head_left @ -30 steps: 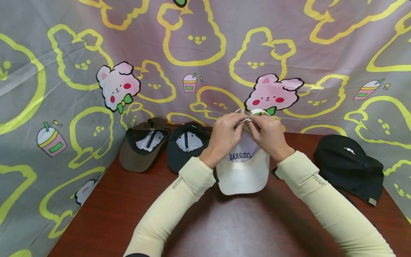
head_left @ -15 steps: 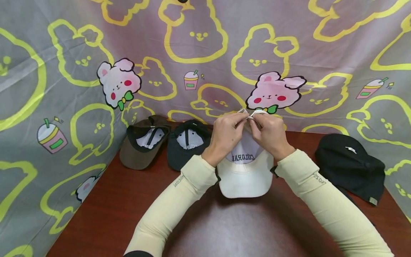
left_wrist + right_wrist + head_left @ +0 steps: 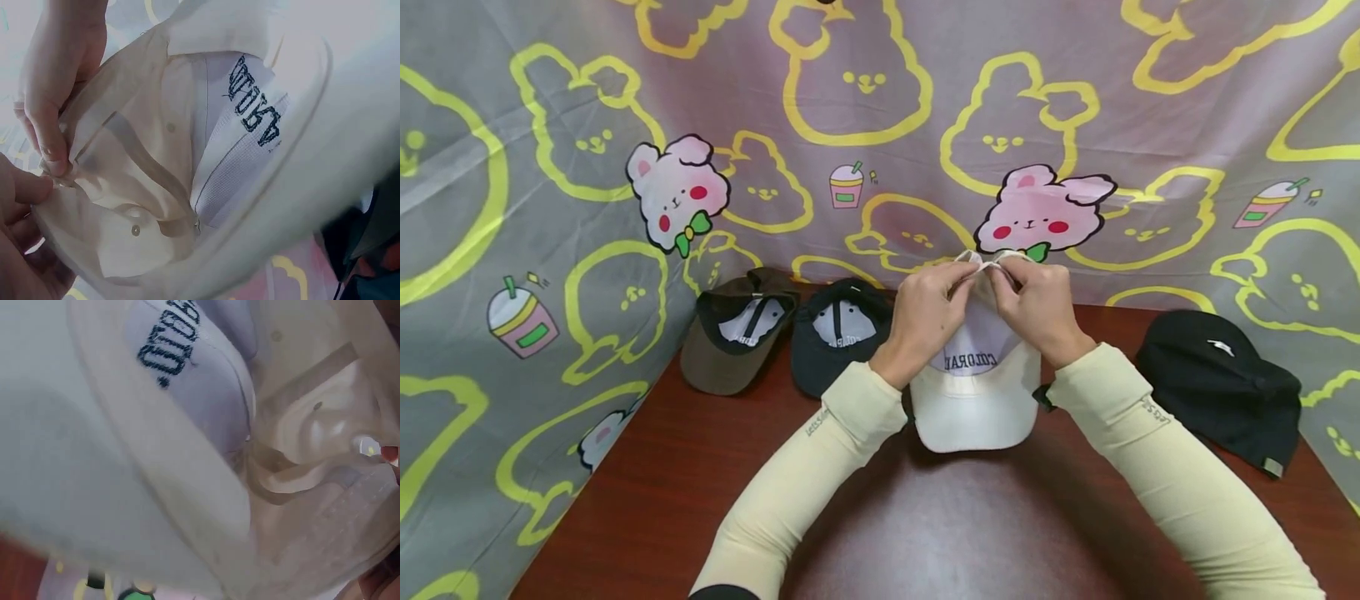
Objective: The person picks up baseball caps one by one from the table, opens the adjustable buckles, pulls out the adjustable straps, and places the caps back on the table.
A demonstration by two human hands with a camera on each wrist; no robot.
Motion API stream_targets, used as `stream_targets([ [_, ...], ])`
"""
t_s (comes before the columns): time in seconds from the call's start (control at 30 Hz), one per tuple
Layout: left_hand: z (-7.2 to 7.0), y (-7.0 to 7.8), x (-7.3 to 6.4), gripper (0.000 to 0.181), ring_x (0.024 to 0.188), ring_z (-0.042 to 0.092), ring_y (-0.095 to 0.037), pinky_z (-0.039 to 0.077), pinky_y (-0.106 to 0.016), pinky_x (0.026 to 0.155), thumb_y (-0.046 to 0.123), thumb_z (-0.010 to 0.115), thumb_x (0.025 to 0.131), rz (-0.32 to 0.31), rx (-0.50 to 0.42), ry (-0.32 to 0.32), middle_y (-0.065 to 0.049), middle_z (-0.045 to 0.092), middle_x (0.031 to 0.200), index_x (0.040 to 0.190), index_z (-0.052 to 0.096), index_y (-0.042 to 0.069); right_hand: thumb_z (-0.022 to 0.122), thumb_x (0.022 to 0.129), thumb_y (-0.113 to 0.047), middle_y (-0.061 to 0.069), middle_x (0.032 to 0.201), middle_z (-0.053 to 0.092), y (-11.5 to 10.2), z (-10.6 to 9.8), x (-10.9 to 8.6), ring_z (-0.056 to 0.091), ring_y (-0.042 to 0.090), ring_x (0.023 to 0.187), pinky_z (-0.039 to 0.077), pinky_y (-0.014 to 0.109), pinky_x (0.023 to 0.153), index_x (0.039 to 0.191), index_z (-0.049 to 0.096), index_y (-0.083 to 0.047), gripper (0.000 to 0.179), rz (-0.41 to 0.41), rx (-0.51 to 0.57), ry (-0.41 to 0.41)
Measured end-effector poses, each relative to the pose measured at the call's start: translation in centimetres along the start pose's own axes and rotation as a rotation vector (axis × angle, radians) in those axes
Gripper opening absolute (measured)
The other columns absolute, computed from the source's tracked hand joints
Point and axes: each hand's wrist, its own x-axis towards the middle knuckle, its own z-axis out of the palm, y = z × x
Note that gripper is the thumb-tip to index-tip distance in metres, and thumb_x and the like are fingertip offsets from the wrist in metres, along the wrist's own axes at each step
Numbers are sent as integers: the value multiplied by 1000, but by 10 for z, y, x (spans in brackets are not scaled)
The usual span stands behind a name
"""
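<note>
Both hands pinch the back strap (image 3: 983, 265) of a white baseball cap (image 3: 976, 421), held over the table with its brim towards me and its inside showing. My left hand (image 3: 925, 317) has thumb and fingertips on the left part of the strap. Close beside it, my right hand (image 3: 1037, 310) pinches the right part. Dark stitched lettering (image 3: 253, 103) shows reversed on the lilac inner lining. In the left wrist view the fingertips of both hands meet at the strap end. The right wrist view is mostly filled by the cap's brim (image 3: 75, 444) and inner panels.
On the dark red table (image 3: 640, 492), a brown cap (image 3: 722, 367) and a black cap (image 3: 808, 371) lie inside-up at the back left. Another black cap (image 3: 1213, 392) lies on the right. A patterned cloth (image 3: 865, 100) hangs behind and at the sides.
The right hand has shifted slightly right along the strap, its fingertips now a little farther from the left hand's. The cap has tilted slightly and moved a little to the right.
</note>
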Motion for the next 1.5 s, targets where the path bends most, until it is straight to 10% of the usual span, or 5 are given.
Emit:
stream_targets([
  [0.77,-5,9,9,23,96,65,-18,54,-25,84,15,64,96,-48,13,-35,-4,75,109,115,75,10,70,87,-11,11,64,66,-14,0,-1,59,24,55,45,37,53,88,75,-2,11,28,-48,-12],
  [1.5,-3,0,2,19,84,65,-15,53,-25,71,17,63,96,5,82,-5,0,76,102,108,78,14,64,89,-11,5,51,56,-13,0,-2,46,13,45,32,24,47,65,69,-7,24,34,-59,12],
])
